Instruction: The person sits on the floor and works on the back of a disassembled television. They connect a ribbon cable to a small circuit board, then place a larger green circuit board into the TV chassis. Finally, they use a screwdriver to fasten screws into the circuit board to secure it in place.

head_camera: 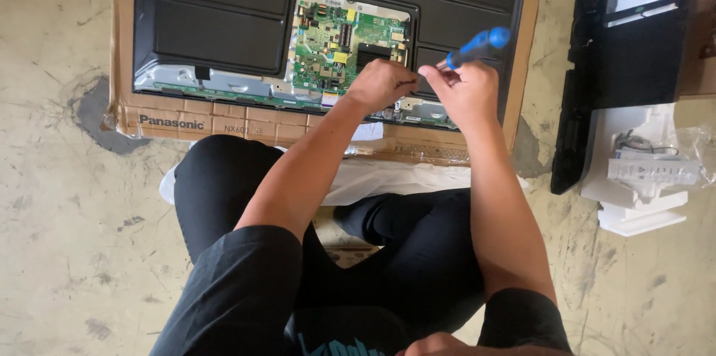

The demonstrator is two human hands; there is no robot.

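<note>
Blue plastic marks the screwdriver [477, 46], its handle rising up and away from the right hand [462, 91], whose fingers are closed around it. The left hand [380, 84], curled nearly shut, pinches near the tip; whether it grips anything I cannot tell. Just beyond both sets of fingers lies the green circuit board [335, 43], probably fragile and best held by its edges, within the black television back [216, 13] on cardboard [224, 123].

Circuit board [344, 43] in television back [224, 13], on cardboard [224, 123].
</note>
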